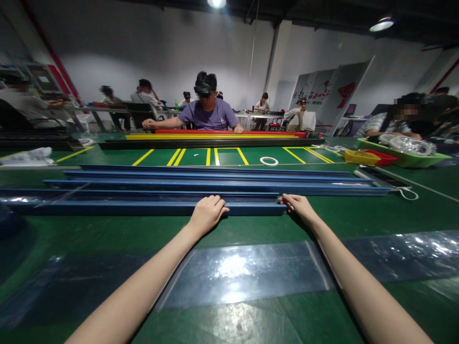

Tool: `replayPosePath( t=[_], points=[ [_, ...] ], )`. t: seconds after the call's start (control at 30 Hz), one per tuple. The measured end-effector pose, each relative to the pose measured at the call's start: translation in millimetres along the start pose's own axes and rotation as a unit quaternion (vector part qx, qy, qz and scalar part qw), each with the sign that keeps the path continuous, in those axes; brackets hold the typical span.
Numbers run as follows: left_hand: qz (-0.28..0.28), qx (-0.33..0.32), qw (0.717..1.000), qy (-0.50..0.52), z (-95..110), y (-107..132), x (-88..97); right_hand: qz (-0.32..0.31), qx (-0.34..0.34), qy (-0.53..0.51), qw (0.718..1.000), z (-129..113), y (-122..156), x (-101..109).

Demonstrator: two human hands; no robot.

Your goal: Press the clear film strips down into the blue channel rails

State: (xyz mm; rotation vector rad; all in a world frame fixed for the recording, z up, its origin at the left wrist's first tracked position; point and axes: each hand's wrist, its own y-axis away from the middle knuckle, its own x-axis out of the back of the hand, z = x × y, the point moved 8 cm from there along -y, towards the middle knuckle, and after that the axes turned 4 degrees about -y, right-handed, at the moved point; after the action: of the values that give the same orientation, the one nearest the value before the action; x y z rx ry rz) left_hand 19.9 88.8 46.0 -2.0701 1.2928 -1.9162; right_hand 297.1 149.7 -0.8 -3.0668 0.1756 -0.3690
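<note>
Several long blue channel strips (201, 184) lie side by side across the green table (107, 229). The nearest blue strip (143, 208) ends near the middle right. My left hand (208, 213) rests on its front edge with fingers curled over it. My right hand (297, 204) grips the right end of the same strip with its fingers closed on it. A clear plastic sheet (244, 272) lies flat on the table under my forearms.
Across the table a person in a purple shirt (208, 114) works over red, yellow and black strips (215, 136). A white tape ring (268, 161) lies mid-table. At right are a green tray (405, 155), yellow and red bins (362, 156), and another seated person.
</note>
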Motion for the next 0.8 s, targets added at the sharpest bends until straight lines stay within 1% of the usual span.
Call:
replayPosePath(
  t=[0.07,0.13,0.2,0.27,0.33,0.4,0.47,0.53,0.6,0.63,0.7,0.8],
  points=[
    [0.005,-0.001,1.0,-0.002,0.3,0.3,-0.1,0.029,0.007,-0.047,0.998,0.1,-1.8,5.0],
    [0.009,-0.002,1.0,-0.003,0.6,0.4,-0.2,0.069,0.025,-0.054,0.996,-5.2,-2.0,11.4],
    [0.011,-0.002,1.0,-0.002,0.8,0.4,-0.6,0.12,0.063,-0.01,0.991,-19.1,1.8,17.1],
    [0.012,-0.002,1.0,0.002,1.0,0.4,-1.1,0.155,0.12,0.068,0.978,-40.5,10.2,15.4],
    [0.01,-0.002,1.0,0.007,1.1,0.2,-1.9,0.149,0.191,0.154,0.958,-63.8,21.3,0.4],
    [0.005,0.0,1.0,0.012,1.0,0.1,-2.7,0.102,0.241,0.271,0.926,-79.4,31.1,-27.2],
    [0.002,0.001,1.0,0.016,1.2,-0.1,-2.9,0.062,0.296,0.388,0.871,-90.0,41.4,-57.9],
    [0.002,0.0,1.0,0.017,1.7,-0.2,-2.3,0.043,0.332,0.466,0.819,-95.2,48.2,-83.6],
    [0.004,-0.003,1.0,0.014,2.6,-0.4,-1.5,0.03,0.35,0.51,0.786,-98.0,50.9,-103.8],
    [0.006,-0.004,1.0,0.011,3.0,-0.5,-1.1,0.027,0.353,0.522,0.776,-99.2,50.9,-111.5],
    [0.009,-0.006,1.0,0.006,3.4,-0.6,-0.9,0.029,0.348,0.536,0.769,-101.3,49.3,-122.6],
    [0.011,-0.007,1.0,0.006,3.4,-0.7,-1.7,0.027,0.321,0.541,0.777,-100.8,45.2,-133.1]
  ],
)
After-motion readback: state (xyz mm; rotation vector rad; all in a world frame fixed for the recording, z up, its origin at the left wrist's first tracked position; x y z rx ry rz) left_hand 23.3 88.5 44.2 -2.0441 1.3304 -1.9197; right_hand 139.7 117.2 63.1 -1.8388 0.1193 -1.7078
